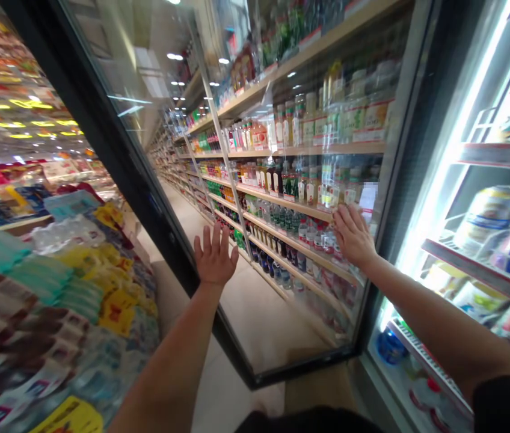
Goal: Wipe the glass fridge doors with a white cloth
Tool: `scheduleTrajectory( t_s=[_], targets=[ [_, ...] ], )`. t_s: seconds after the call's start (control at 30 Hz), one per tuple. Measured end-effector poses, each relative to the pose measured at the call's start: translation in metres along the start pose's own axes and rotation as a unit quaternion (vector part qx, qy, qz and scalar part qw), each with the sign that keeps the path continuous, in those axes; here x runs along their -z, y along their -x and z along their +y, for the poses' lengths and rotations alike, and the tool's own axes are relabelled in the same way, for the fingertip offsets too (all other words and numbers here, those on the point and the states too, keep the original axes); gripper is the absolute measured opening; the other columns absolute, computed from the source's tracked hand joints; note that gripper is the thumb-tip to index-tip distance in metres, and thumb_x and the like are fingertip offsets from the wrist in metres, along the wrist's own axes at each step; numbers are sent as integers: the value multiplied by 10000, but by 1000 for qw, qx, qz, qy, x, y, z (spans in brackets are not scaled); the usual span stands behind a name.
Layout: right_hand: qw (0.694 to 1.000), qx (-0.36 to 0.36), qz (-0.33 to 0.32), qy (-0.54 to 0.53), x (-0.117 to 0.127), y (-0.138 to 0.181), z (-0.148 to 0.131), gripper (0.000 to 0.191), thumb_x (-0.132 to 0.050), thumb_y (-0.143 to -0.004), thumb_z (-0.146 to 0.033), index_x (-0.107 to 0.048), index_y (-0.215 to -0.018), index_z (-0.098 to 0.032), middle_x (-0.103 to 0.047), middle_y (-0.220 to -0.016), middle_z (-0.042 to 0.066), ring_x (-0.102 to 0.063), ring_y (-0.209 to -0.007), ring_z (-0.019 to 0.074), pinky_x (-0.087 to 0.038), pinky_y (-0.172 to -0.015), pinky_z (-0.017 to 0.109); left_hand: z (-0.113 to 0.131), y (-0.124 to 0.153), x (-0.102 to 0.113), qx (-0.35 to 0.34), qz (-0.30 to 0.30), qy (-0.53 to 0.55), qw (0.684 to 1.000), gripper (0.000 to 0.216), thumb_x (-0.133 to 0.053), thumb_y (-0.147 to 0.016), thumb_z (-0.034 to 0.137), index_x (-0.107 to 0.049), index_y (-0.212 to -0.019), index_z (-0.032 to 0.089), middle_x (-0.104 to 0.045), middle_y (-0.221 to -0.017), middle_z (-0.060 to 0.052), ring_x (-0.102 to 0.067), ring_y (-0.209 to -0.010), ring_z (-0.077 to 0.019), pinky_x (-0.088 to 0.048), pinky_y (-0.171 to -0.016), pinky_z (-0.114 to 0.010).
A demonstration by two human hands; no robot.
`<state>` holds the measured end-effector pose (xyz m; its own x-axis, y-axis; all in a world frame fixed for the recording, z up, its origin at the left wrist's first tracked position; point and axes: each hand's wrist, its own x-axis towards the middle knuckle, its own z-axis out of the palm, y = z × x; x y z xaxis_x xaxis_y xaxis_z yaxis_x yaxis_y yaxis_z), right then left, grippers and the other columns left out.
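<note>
While facing a glass door (268, 325) with a black frame (165, 231), reaches forward with both arms toward the pane. Find the door standing open at an angle, between the shop aisle on the left and a lit cooler (480, 282) on the right, the right side of the frame just beside the cooler.

Note left hand (216, 255) raised before the lower left part of the pane, near the frame, palm toward the glass. Observe its fingers (216, 236) pointing up and spread apart. Note right hand (354, 237) farther right, at the pane, just beside a white label (368, 198). Observe its fingers extended and lying close together, tips angled up and to the left. Cannot tell firmness of contact for either palm.

See, in the glass, long wooden shelves (300, 150) lined with bottles, receding beside a pale floor (178, 198). See, inside the cooler, containers behind wire guards and, low down, a blue container (390, 346). Record, at left, stacked packs (70, 264) in turquoise, yellow and brown wrapping, blurred, with a yellow sign (70, 418) at the lower edge. Note a dark sleeve (507, 400) on the right arm.
</note>
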<state>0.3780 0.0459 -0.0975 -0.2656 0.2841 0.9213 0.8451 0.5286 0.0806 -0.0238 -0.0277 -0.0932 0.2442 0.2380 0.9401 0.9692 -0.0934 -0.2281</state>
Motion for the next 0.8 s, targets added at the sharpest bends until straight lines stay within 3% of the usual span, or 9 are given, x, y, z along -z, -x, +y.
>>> scheduleTrajectory(
  t_s=[0.17,0.3,0.4,0.5,0.6,0.8],
  targets=[
    [987,-137,70,-34,-1,-13,36,584,-374,-1030,-370,-312,-1570,-155,-318,-1629,159,-203,-1546,302,-251,-1229,597,0,-1,0,-5,6,4,1000,710,-558,-941,378,-282,-1571,199,-374,-1562,-165,-182,-1523,-319,-135,-1250,-563],
    [956,-255,121,-80,-18,14,45,630,-351,-1022,-437,-309,-1560,-112,-281,-1627,205,-210,-1536,319,-211,-1226,631,2,-4,3,-28,23,-19,999,749,-570,-933,360,-241,-1581,178,-380,-1556,-172,-168,-1526,-310,-147,-1250,-546],
    [943,-291,123,-100,-28,30,44,676,-341,-1015,-470,-294,-1556,-68,-263,-1620,239,-193,-1534,337,-185,-1228,642,4,-5,5,-32,25,-34,999,749,-557,-937,354,-229,-1583,165,-370,-1560,-177,-166,-1526,-312,-161,-1246,-547],
    [938,-307,128,-99,-27,16,43,661,-308,-1027,-457,-252,-1572,-86,-234,-1636,223,-153,-1544,329,-156,-1235,648,4,-4,5,-32,24,-32,999,747,-563,-934,348,-239,-1580,158,-372,-1557,-180,-163,-1526,-310,-158,-1247,-549],
    [951,-271,123,-80,-21,-7,32,627,-291,-1039,-430,-217,-1591,-142,-216,-1655,178,-131,-1554,310,-160,-1240,640,3,-2,4,-18,12,-16,1000,724,-570,-929,353,-284,-1567,167,-374,-1557,-180,-165,-1524,-316,-147,-1248,-563],
    [995,-80,32,-55,-20,-5,-32,599,-344,-1048,-320,-171,-1611,-212,-287,-1648,129,-112,-1568,273,-218,-1244,585,3,1,2,14,-13,8,1000,661,-550,-939,386,-367,-1535,167,-379,-1555,-175,-163,-1524,-318,-125,-1255,-568]
  ],
)
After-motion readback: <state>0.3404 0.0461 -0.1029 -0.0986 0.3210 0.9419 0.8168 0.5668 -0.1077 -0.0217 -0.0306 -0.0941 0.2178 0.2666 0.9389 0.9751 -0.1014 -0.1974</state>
